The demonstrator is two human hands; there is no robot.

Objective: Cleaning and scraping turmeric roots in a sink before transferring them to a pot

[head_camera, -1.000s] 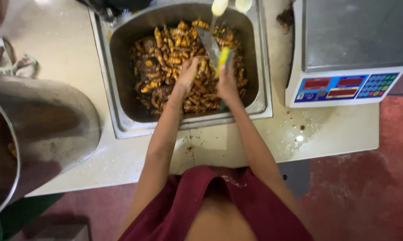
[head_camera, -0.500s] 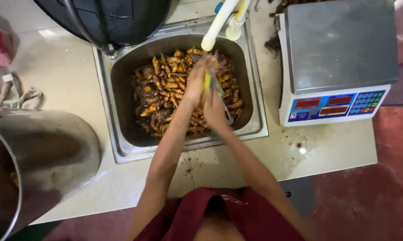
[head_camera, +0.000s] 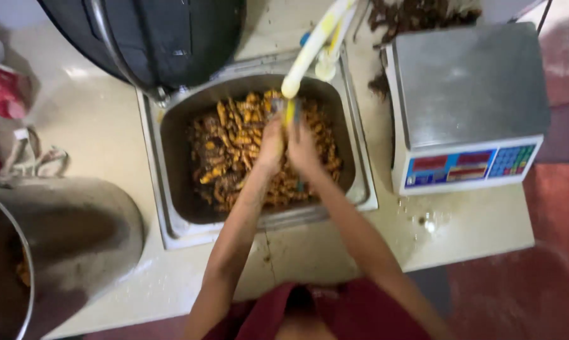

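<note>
Roots, orange and muddy, fill the sink. Both hands have moved up under the hose: left hand and right hand clasp a yellow brush between them for scrubbing.

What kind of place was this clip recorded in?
Probably a working kitchen or small food-processing area. A square steel sink is full of orange-brown roots, a white digital weighing scale stands beside it, and a big steel pot sits on the pale counter.
</note>
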